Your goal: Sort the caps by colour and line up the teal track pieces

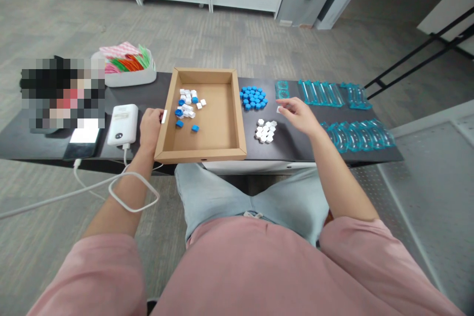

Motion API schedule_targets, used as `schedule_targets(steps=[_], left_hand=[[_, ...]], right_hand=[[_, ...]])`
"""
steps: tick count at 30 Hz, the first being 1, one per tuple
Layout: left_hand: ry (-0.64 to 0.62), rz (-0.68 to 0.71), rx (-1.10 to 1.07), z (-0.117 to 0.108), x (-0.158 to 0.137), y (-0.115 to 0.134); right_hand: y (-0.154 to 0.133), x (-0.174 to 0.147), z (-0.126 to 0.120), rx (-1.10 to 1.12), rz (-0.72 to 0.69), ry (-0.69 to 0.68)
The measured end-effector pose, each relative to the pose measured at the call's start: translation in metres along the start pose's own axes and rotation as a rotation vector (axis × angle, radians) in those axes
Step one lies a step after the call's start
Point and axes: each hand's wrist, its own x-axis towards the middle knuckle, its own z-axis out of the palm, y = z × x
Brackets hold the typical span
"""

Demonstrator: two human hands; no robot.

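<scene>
A shallow cardboard box [218,148] lies on the dark table, with several white blocks [188,96] and blue blocks [195,128] loose toward its left side. My left hand [150,126] rests against the box's left wall, fingers curled at the rim beside a small white rectangle [164,116]; whether that is a label or a piece I cannot tell. Over the table right of the box, my right hand [298,114] pinches a small white block [280,109] between thumb and fingertips. Close by are a cluster of blue hexagonal blocks [254,98] and a smaller cluster of white hexagonal blocks [265,131].
Clear teal plastic parts [321,94] stand in rows on the right, with curved ones [361,136] nearer. Leftward are a white power bank [123,124], a phone [82,143] and a white basket [131,78] of colourful items. A white cable [129,175] loops over my left forearm.
</scene>
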Motion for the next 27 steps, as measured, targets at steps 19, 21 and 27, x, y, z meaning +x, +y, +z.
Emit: schedule_targets(steps=[19,21,27], left_hand=[[-0.020,-0.027,0.063,-0.006,-0.003,0.008],[-0.024,-0.031,0.059,-0.006,-0.004,0.008],[0.006,-0.009,0.022,-0.005,-0.003,0.005]], right_hand=[[0.001,-0.087,0.032,-0.151,-0.067,0.052],[-0.002,-0.087,0.040,-0.169,-0.118,-0.038],[-0.011,-0.069,0.063,-0.203,-0.139,-0.151]])
